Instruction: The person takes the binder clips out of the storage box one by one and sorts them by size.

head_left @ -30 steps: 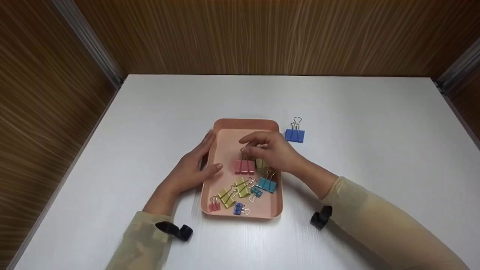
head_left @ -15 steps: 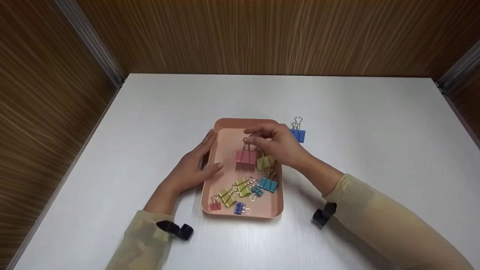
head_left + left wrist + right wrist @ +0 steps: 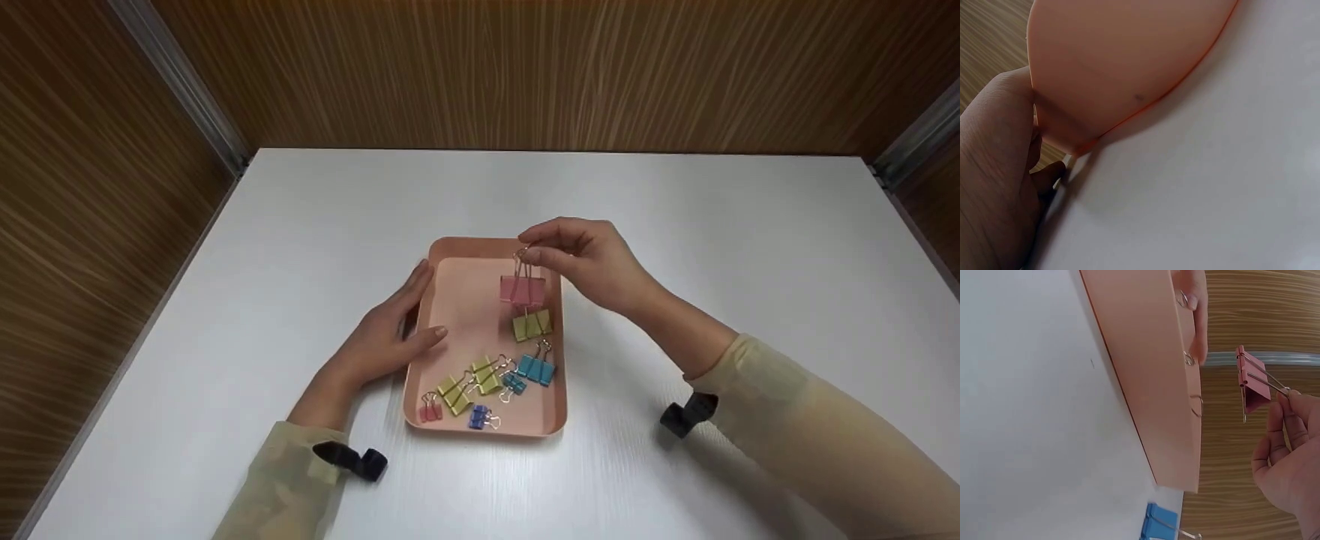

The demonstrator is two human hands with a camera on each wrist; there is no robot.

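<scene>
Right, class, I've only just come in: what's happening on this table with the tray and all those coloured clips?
A person's right hand pinches the wire handle of a pink binder clip and holds it in the air above the far end of a peach tray. The left hand rests against the tray's left side. Yellow, blue and small pink clips lie inside the tray. A blue clip lies on the white table beyond it.

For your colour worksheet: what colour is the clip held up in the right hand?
Pink: the clip in the right hand shows best in the head view.

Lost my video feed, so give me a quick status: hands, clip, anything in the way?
Right hand pinches pink clip by its wire handles, lifted above tray. Left hand rests against tray's left rim. Nothing blocking; blue clip on the table.
</scene>
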